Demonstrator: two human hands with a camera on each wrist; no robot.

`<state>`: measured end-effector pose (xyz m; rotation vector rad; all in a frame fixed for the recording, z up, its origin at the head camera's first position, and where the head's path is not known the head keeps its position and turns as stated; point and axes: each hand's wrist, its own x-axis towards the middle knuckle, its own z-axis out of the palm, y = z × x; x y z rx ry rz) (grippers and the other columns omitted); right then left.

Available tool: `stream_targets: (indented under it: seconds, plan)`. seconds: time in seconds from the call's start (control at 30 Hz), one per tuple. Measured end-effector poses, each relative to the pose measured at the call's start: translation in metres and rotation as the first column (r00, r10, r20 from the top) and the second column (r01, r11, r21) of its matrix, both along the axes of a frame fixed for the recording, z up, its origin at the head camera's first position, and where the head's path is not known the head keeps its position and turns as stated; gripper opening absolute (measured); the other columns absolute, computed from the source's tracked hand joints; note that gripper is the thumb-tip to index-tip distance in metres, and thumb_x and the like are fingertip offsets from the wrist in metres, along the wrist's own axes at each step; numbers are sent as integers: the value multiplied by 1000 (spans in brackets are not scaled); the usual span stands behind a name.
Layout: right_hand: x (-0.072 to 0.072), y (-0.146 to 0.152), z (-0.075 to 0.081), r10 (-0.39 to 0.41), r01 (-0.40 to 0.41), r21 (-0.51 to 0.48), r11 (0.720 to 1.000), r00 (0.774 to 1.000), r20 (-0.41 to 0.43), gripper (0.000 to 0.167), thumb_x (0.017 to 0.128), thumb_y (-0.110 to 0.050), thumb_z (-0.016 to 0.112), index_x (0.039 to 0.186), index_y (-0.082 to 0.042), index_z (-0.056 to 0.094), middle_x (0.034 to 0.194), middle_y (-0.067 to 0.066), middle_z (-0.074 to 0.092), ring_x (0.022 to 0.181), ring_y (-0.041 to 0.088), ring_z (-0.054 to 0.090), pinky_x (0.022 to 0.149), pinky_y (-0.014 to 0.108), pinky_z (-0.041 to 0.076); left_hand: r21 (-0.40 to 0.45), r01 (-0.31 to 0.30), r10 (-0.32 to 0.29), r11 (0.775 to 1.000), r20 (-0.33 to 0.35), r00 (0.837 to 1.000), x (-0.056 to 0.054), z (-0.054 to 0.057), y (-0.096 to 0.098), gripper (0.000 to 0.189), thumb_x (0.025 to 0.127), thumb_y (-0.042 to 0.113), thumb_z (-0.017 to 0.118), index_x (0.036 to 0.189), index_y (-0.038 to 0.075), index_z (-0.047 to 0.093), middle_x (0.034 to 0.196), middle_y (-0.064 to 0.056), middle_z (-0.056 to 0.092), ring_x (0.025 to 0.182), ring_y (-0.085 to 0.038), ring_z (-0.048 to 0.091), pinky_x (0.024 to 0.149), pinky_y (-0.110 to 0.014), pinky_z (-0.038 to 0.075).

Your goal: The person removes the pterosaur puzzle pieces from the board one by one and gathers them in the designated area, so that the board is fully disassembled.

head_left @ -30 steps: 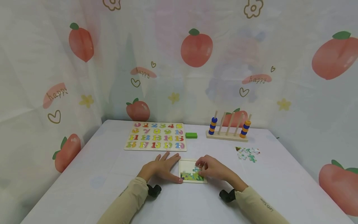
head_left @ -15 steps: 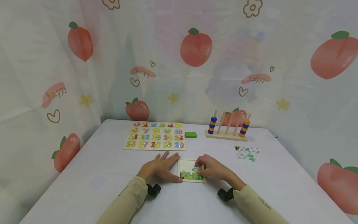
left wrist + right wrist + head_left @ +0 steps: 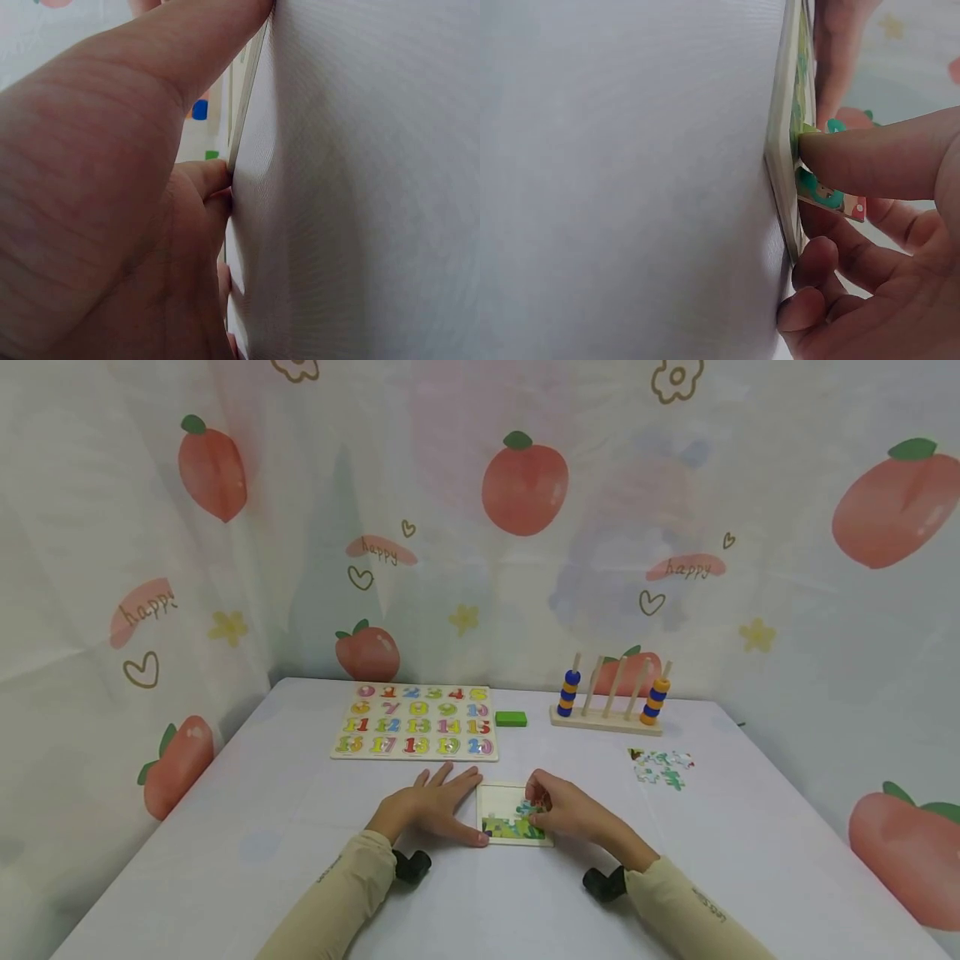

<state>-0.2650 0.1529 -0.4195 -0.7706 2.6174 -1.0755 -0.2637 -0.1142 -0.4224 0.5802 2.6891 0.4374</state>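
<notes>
A pale jigsaw tray (image 3: 498,795) lies at the near middle of the table, with joined green pieces (image 3: 506,828) along its near side. My left hand (image 3: 433,810) is spread flat at the tray's left side. Its thumb touches the near left corner, and a fingertip meets the far left one. Over the tray's right part, my right hand (image 3: 572,810) pinches a jigsaw piece (image 3: 829,196) between thumb and fingers. In the right wrist view that piece stands tilted out of the tray, showing teal, brown and red. The fingers partly hide it in the head view.
Loose jigsaw pieces (image 3: 662,768) lie to the right of the tray. Behind it are a number board (image 3: 416,722), a green block (image 3: 511,719) and a bead rack (image 3: 607,722) with upright pegs. A patterned cloth (image 3: 450,577) hangs behind the table.
My right hand's fingers have shifted slightly over the tray, still pinching the piece. The left hand keeps its place. The head view has moved a little.
</notes>
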Motion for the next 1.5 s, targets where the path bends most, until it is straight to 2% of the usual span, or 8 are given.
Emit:
stream_targets:
  seconds: [0.17,0.33,0.5,0.8,1.07,1.5]
  plan:
    - [2,0,-3,-14,14,-17,1000,1000,-8,28,93,4,77,100,-9,54,88,3,54,84,20,52,70,31,43,-3,7,-7,1000,-1,1000,1,2,0,108,87,73,75,171,21,30,179,5,18,165,-29,3,131,-56,3]
    - [2,-1,-3,-27,27,-21,999,1000,2,27,92,5,76,99,-10,55,89,2,55,86,21,53,73,32,45,-5,8,-8,1000,3,1000,-1,-1,0,109,87,74,74,171,22,29,179,6,16,165,-28,1,131,-56,1]
    - [3,2,-3,-18,18,-26,999,1000,0,21,96,1,74,100,-9,56,89,2,56,86,21,54,72,32,45,-7,7,-7,1000,3,1000,-1,-2,0,110,87,74,74,172,22,28,179,6,16,165,-29,1,131,-56,0]
    - [4,4,-1,-37,37,-31,999,999,-3,13,103,-3,69,103,-6,56,89,2,57,86,20,54,72,30,47,-1,-10,10,1000,-6,1000,4,3,2,107,87,70,77,171,22,31,178,5,20,165,-28,5,131,-57,5]
    - [4,6,-1,-87,88,-37,995,996,10,10,102,-3,70,103,-6,60,94,2,62,89,20,57,80,35,52,-18,2,-2,1000,7,1000,1,0,2,108,88,72,74,172,22,28,179,6,17,165,-28,1,131,-56,2]
    - [-2,23,1,-161,160,-71,985,987,-9,8,102,-2,69,104,-6,63,93,3,63,88,21,58,78,34,53,8,-6,6,1000,-3,1000,5,5,1,108,87,70,77,171,21,29,179,5,18,165,-29,3,130,-58,4]
